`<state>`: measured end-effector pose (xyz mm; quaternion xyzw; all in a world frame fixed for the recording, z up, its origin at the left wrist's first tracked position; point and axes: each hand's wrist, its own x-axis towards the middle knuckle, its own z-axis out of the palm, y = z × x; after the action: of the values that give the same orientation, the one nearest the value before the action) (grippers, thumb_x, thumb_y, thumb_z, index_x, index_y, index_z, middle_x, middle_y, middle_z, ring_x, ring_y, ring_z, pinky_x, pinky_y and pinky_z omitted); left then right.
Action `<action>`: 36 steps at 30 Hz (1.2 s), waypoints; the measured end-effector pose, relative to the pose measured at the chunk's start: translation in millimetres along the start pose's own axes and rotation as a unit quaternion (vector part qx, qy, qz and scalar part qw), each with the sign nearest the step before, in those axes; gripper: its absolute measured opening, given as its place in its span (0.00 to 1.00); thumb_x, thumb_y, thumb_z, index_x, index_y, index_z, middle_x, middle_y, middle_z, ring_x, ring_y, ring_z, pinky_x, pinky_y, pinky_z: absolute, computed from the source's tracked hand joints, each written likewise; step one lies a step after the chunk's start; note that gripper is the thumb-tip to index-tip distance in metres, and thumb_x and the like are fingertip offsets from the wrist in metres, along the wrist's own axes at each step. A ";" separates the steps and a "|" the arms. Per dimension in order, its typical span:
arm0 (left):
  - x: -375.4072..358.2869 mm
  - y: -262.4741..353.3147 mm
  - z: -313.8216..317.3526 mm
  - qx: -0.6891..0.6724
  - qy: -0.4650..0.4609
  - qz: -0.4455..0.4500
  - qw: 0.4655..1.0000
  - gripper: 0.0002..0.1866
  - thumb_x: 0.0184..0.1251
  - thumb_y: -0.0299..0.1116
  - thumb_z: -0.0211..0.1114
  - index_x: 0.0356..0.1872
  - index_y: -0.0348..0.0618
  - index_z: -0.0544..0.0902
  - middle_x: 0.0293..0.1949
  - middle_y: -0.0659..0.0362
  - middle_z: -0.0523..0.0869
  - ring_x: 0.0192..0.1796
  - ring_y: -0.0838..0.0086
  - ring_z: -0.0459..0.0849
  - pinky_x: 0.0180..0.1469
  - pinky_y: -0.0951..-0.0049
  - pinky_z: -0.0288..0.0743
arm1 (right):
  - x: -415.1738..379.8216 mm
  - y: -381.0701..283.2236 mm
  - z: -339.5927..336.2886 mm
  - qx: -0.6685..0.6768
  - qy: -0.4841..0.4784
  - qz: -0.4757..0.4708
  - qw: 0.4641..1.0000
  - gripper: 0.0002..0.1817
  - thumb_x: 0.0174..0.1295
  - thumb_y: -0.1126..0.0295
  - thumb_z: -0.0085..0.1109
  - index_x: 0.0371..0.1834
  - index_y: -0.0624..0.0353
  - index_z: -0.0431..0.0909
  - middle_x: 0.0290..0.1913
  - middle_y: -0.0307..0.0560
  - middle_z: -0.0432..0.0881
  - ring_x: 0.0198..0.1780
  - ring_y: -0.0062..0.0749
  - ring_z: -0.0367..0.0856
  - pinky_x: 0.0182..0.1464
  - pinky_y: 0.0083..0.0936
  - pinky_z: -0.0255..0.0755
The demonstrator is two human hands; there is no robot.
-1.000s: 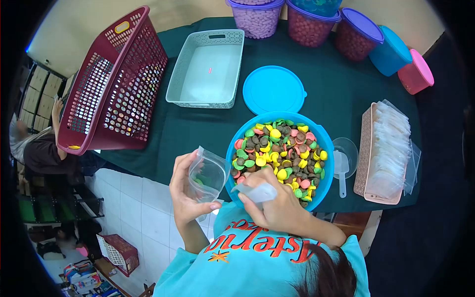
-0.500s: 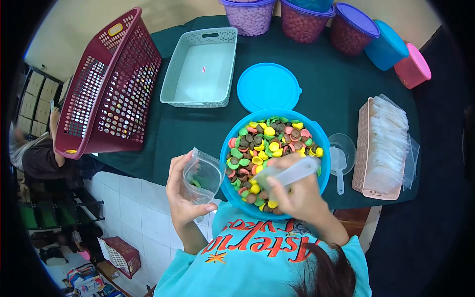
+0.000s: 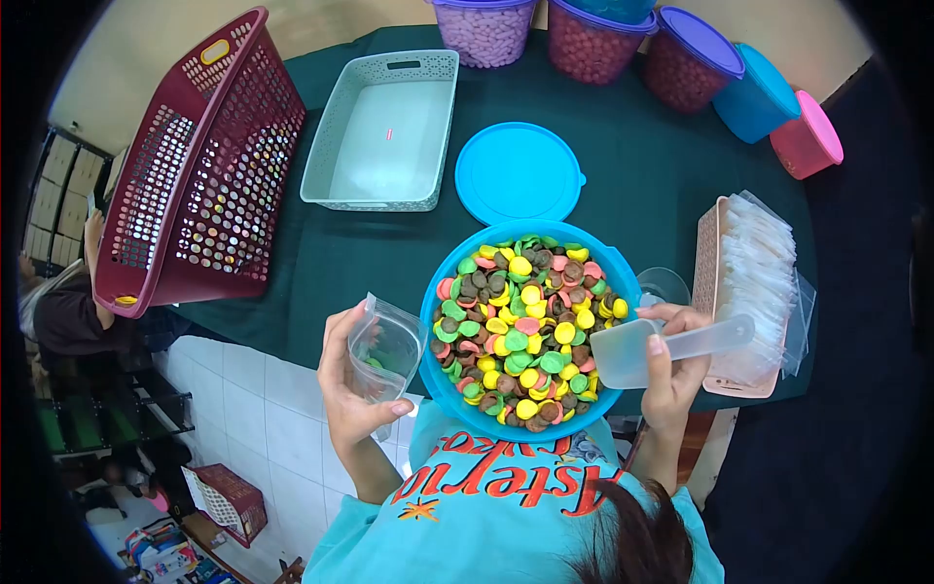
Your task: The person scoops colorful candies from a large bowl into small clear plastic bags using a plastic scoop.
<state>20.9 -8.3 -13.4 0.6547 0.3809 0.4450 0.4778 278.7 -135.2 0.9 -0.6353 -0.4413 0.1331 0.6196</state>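
Note:
My left hand [image 3: 355, 384] grips a clear plastic pouch [image 3: 394, 336] by its side, its mouth held open; a little green shows low inside. My right hand [image 3: 676, 365] is closed around a translucent plastic scoop [image 3: 623, 355], whose blade hangs at the right rim of a blue tub. The blade looks empty. Filling the blue tub [image 3: 632, 292] are small cup-shaped candies [image 3: 525, 336] in yellow, green, pink and brown. Just beyond my right fingers sits a small clear bowl [image 3: 665, 282]; the second scoop seen there earlier is mostly hidden by my hand.
A blue lid [image 3: 519, 173] and a pale green basket [image 3: 321, 165] lie behind the tub. At left stands a tall maroon basket [image 3: 229, 195]. A pink basket [image 3: 712, 253] of clear pouches [image 3: 749, 282] is at right. Several lidded tubs [image 3: 696, 54] line the back. Another person [image 3: 68, 302] is at far left.
My right hand has moved right with the scoop, from over the candies to the tub's right rim beside the small bowl. My left hand still holds the pouch in about the same place.

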 end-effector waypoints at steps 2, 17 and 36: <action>1.2 -0.6 1.9 0.001 -0.004 -0.004 1.000 0.51 0.19 0.55 0.75 0.51 0.34 0.71 0.45 0.55 0.69 0.47 0.70 0.71 0.48 0.71 0.65 | -2.0 -1.0 0.7 -0.077 -0.001 -0.037 0.996 0.09 0.51 0.75 0.51 0.32 0.64 0.61 0.35 0.57 0.73 0.36 0.34 0.72 0.40 0.29 0.64; 1.0 -0.7 8.7 0.004 -0.019 -0.010 1.000 0.51 0.19 0.54 0.76 0.52 0.34 0.70 0.46 0.55 0.69 0.48 0.69 0.71 0.49 0.71 0.65 | -22.0 14.1 9.0 -0.079 -0.006 -0.022 0.997 0.13 0.56 0.67 0.49 0.34 0.64 0.59 0.39 0.58 0.70 0.40 0.35 0.69 0.44 0.30 0.62; -3.4 3.1 12.2 0.015 -0.024 -0.007 1.000 0.50 0.19 0.51 0.76 0.52 0.34 0.70 0.46 0.55 0.70 0.49 0.69 0.71 0.49 0.70 0.65 | -18.4 12.4 -8.2 0.113 0.152 -0.045 0.981 0.14 0.62 0.62 0.37 0.44 0.59 0.54 0.31 0.55 0.70 0.19 0.21 0.66 0.10 0.12 0.62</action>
<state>31.6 -15.7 -13.0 0.6696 0.3807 0.4197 0.4801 278.9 -152.1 -15.7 -0.5538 -0.3525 0.0558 0.7523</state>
